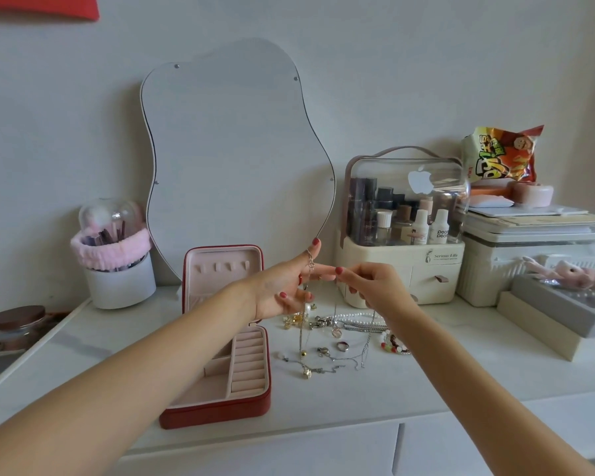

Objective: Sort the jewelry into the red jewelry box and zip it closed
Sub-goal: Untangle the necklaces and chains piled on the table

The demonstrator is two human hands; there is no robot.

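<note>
Forearms cut off below; chain (305, 305) faint between left hand (284, 290) and right hand (371, 286).

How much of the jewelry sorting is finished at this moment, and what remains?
Done: the red zip jewelry box lies open; its pink compartments look empty. In hand: a thin chain necklace hangs from the left hand, the right hand pinching it. Left: the white pearl strand, silver ring, all the sorting, then zipping.
</note>
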